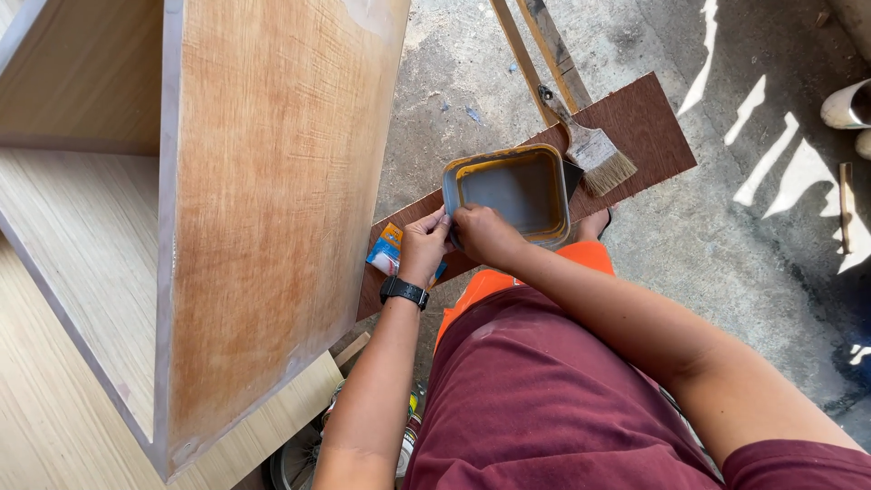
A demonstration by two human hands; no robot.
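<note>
A square grey plastic container [513, 189] with yellowish residue on its rim rests on a dark brown board [641, 122] on the concrete floor. My right hand [484, 234] grips its near edge. My left hand [425, 245], with a black watch at the wrist, pinches at the same near corner beside the right hand. What the fingertips hold there is hidden. A small blue and orange packet [386, 251] lies just left of my left hand. A wide paintbrush [592, 147] with pale bristles lies on the board just beyond the container.
A large plywood cabinet [263, 209] with a stained side panel stands to the left. Wooden slats [535, 54] lean near the brush. A white pipe end [848, 107] lies at the far right. A can [410, 434] sits under my left forearm.
</note>
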